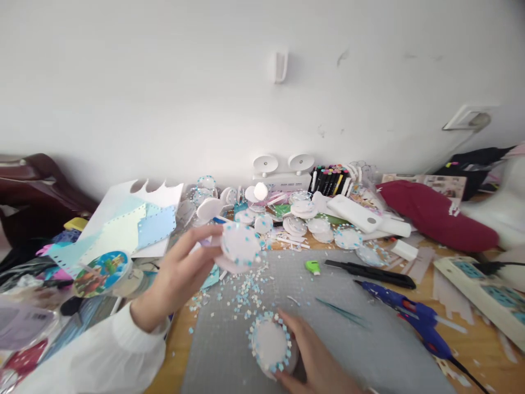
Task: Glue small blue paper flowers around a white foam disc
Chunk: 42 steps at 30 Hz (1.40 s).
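Observation:
My left hand (pixel 174 276) is raised over the cutting mat's left side, fingers closed on the edge of a white disc (pixel 241 244) with blue and white bits round its rim. Low on the grey mat (pixel 328 355), my right hand (pixel 314 353) grips the side of a second white disc (pixel 270 343), ringed with small blue and white stars. That disc appears to have some thickness beneath its face. Loose tiny stars (pixel 248 290) lie scattered between the two hands. Tweezers (pixel 342 311) rest to the right of the second disc.
A blue glue gun (pixel 410 314), a black utility knife (pixel 373 272) and a small green cutter (pixel 312 267) lie at right. Behind are many white discs (pixel 303 209), markers (pixel 334 180) and a red cap (pixel 435 213). A power strip (pixel 484 298) borders the right, a lidded tub (pixel 104 273) the left.

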### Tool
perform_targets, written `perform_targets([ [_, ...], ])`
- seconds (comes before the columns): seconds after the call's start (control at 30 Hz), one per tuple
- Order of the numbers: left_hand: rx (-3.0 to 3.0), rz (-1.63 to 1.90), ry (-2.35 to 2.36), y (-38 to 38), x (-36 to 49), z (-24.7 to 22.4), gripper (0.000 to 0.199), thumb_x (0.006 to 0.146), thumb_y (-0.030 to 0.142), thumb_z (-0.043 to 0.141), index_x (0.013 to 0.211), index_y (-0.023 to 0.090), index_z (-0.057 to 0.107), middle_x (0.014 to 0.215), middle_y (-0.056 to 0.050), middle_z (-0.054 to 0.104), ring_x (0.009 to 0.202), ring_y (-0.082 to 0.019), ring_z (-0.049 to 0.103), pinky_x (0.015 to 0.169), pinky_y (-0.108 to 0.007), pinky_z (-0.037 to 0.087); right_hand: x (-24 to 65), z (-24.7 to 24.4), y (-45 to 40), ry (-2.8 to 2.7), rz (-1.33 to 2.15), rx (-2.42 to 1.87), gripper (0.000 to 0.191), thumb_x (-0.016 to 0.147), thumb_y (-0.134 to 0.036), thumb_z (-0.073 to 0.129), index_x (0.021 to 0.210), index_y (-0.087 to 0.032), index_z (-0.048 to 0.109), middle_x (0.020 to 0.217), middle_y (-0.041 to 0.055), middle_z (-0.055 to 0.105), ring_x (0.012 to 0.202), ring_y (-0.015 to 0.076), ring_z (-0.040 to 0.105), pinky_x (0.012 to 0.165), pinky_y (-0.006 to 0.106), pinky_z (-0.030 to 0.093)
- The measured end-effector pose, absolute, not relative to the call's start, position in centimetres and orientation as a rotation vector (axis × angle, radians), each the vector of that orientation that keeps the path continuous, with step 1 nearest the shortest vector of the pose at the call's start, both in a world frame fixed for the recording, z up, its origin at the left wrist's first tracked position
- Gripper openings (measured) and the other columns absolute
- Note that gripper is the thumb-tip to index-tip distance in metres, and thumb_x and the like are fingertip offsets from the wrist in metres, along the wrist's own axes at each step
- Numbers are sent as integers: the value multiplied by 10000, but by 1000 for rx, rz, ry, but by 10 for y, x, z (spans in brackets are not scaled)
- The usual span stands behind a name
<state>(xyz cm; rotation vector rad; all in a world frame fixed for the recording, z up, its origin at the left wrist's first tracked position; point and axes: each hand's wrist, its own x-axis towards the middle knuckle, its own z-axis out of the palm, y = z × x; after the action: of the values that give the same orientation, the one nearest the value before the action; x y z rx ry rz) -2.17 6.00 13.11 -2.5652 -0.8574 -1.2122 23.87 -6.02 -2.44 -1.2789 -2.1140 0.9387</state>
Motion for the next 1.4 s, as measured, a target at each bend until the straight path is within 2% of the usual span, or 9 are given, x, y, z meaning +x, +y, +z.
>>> perform_targets([
  [0.13, -2650, -1286, -775, 14, -16, 114, 320, 775, -2, 569, 949, 257, 638, 1147, -59, 652, 1096, -213, 632, 926, -330, 547, 239, -25, -65, -2112, 742, -1226, 719, 806, -287, 627, 1426, -151, 290, 1368, 181, 470, 1291, 282, 445, 1056, 458, 409],
  [0.37, -2567, -1647, -832, -41, 4, 96, 284, 780, -28, 550, 853, 238, 618, 965, -58, 626, 1066, -220, 654, 871, -334, 595, 248, 0, -82, -1872, 352, -1156, 790, 767, -343, 663, 1423, -159, 263, 1402, 189, 380, 1305, 344, 375, 1053, 547, 359],
  [0.57, -2680, -1731, -855, -75, 12, 75, 286, 838, 41, 521, 958, 274, 636, 958, -76, 660, 1050, -258, 667, 824, -395, 617, 233, 52, -114, -1836, 317, -1033, 715, 804, -441, 624, 1408, -205, 323, 1418, 161, 378, 1310, 357, 380, 1048, 542, 370],
  [0.73, -2772, -1929, -1124, -102, 15, 57, 284, 844, 85, 541, 977, 323, 618, 1041, -81, 631, 1104, -274, 628, 863, -445, 592, 216, 58, -127, -1872, 469, -997, 687, 808, -438, 641, 1388, -230, 337, 1330, 126, 485, 1243, 306, 465, 1014, 462, 431],
  [0.83, -2856, -2335, -1369, -115, 17, 53, 131, 880, 256, 552, 986, 300, 615, 1159, -111, 586, 1243, -315, 524, 971, -498, 522, 213, 53, -133, -1835, 504, -1059, 670, 803, -401, 667, 1371, -230, 355, 1285, 115, 512, 1188, 271, 507, 978, 396, 465],
  [0.97, -2896, -2807, -1544, -127, 25, 55, 373, 804, 547, 601, 1077, 295, 572, 1253, -127, 565, 1355, -357, 387, 1005, -495, 482, 211, 49, -142, -1897, 376, -1081, 671, 815, -297, 654, 1395, -222, 325, 1296, 124, 508, 1215, 278, 487, 996, 416, 451],
  [1.07, -2689, -2874, -1641, -132, 32, 57, 307, 786, 399, 693, 1051, 326, 554, 1179, -87, 611, 1329, -304, 440, 1007, -430, 483, 208, 47, -147, -1902, 339, -1076, 695, 816, -307, 657, 1409, -219, 305, 1308, 130, 506, 1223, 290, 482, 990, 435, 458],
  [1.23, -2656, -2758, -1694, -136, 34, 56, 223, 829, 209, 653, 997, 326, 565, 1112, -54, 647, 1300, -247, 488, 1028, -385, 473, 203, 42, -153, -1865, 345, -1068, 702, 805, -252, 673, 1407, -210, 312, 1307, 131, 517, 1228, 277, 482, 1003, 428, 452],
  [1.4, -2728, -2889, -1614, -138, 27, 52, 295, 862, 349, 619, 1143, 293, 550, 1233, -97, 610, 1332, -279, 445, 1053, -398, 457, 204, 29, -161, -1628, 609, -1101, 760, 737, -245, 746, 1395, -251, 364, 1337, 128, 512, 1224, 294, 511, 996, 445, 466],
])
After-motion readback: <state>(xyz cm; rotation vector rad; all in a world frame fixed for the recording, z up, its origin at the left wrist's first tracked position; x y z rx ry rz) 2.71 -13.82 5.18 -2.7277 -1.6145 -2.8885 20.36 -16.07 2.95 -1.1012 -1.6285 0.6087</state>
